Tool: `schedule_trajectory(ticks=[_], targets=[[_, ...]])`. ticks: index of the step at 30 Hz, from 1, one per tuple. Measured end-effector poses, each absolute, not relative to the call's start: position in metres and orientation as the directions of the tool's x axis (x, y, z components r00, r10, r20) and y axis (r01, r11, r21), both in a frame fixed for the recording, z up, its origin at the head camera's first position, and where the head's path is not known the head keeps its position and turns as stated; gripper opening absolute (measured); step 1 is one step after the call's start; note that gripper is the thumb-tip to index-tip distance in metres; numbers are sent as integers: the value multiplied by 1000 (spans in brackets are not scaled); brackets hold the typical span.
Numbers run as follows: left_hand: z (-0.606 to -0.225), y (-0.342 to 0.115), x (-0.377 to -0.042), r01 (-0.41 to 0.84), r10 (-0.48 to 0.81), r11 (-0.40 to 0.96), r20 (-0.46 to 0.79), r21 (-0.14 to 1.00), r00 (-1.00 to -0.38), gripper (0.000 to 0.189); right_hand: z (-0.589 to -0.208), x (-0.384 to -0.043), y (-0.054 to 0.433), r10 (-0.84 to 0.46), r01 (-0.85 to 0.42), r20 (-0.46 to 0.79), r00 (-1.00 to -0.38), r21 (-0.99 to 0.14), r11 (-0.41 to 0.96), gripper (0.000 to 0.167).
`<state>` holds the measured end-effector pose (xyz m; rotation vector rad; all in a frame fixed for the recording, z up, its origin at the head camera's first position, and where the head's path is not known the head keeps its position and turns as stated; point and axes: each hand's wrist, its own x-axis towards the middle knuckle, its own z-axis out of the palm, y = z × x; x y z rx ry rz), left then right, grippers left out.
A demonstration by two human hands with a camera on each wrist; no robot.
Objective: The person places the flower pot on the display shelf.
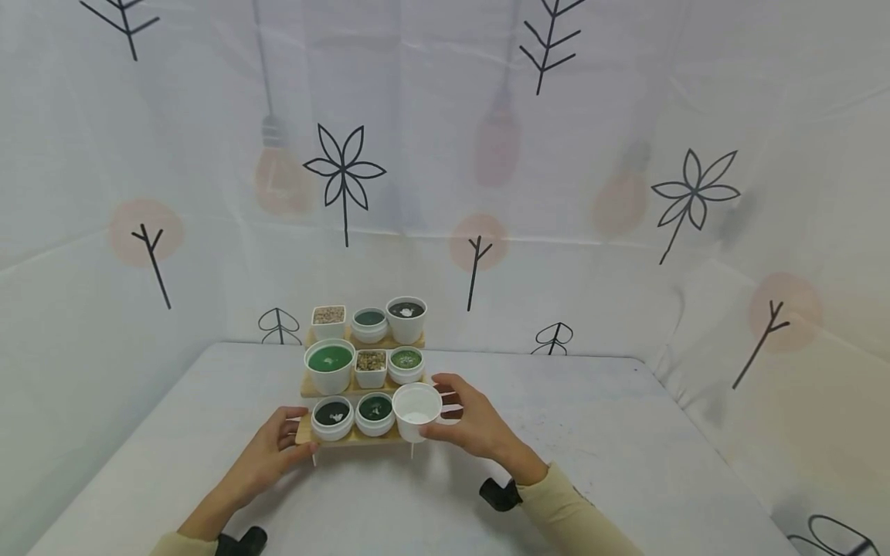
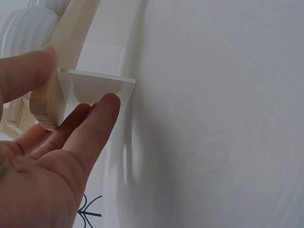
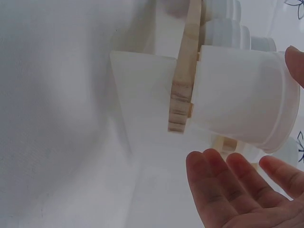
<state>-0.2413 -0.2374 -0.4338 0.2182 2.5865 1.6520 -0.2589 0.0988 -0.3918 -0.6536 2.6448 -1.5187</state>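
A three-tier wooden stand on clear supports holds small white pots in rows. My left hand grips the left end of its lowest board; in the left wrist view the thumb is on the wood and the fingers reach beneath, near a clear support. At the right end of that board stands an empty-looking white pot. Around it is my right hand, its thumb at the rim; in the right wrist view the other fingers extend loosely, apart from the pot's wall.
Beside the white pot are a dark-green-filled pot and a black-filled pot. The upper tiers carry more, including a large green-filled pot and a square pot of grains. A white table lies beneath, with a patterned cloth behind.
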Motion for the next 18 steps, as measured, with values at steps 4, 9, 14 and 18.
schedule_trajectory(ticks=[4,9,14,18], targets=[[-434,-238,-242,74,146,416,13,906,-989,65,-390,-259,100,-368,-348,190,-910,-833,431,79],[-436,-238,-243,60,138,422,1,905,-990,67,-387,-258,103,-361,-346,189,-913,-828,442,82],[-438,-239,-243,62,134,421,6,905,-991,69,-385,-258,107,-346,-350,201,-917,-822,450,79],[-438,-239,-243,73,140,410,16,909,-990,69,-382,-258,110,-338,-352,207,-918,-817,457,78]])
